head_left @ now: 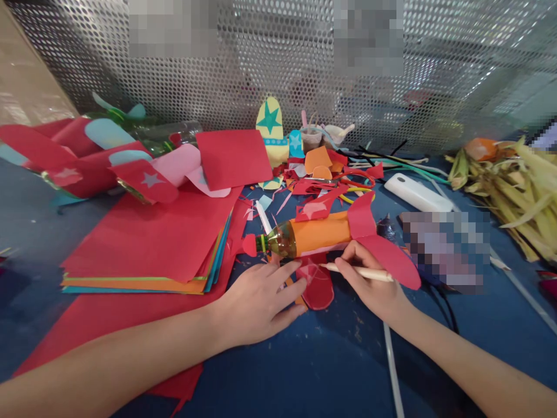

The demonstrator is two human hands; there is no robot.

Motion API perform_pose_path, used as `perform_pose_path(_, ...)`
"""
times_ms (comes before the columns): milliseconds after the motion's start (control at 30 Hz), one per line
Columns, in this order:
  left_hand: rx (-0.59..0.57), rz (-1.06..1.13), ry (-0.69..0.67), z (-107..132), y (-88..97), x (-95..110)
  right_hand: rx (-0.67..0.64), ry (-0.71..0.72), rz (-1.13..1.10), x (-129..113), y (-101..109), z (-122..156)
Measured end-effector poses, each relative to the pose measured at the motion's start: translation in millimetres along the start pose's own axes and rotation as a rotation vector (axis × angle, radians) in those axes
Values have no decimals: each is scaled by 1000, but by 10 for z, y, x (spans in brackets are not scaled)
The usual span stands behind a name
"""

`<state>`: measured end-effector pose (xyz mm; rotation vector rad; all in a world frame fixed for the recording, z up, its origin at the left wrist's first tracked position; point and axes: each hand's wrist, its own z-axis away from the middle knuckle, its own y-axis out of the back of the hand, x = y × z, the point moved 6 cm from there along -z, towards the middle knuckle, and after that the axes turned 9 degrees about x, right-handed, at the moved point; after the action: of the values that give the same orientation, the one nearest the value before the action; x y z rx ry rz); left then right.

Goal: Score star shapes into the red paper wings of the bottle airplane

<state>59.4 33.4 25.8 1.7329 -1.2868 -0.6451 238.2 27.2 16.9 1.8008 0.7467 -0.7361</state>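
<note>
A plastic bottle (284, 240) wrapped in orange paper (322, 232) lies on its side in front of me, with red paper wings and tail pieces (363, 215). Across the near red wing (319, 287) run thin pale lines in the shape of a star. My left hand (261, 299) rests palm down beside that wing, its fingers stretched out and touching its left edge. In my right hand (374, 284) is a cream-coloured pencil (365, 271), pinched between thumb and fingers, its tip at the wing's upper part. The far wing (314, 209) carries a pink star.
A stack of coloured paper (152, 244) lies at the left, below other paper-covered bottles (87, 157). Behind the bottle are paper scraps (300, 174) and red-handled scissors (357, 179). At the right are a white glue gun or similar tool (418, 193) and dry corn husks (513, 191).
</note>
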Motion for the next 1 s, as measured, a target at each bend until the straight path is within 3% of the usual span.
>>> perform_pose_path(333,-2,6,3,-15,-3,4,-103,-79,-142,-82,-59,53)
perform_pose_path(1000,-12,4,7,-17,-6,11,-134,-121,-256,-98,-121,9)
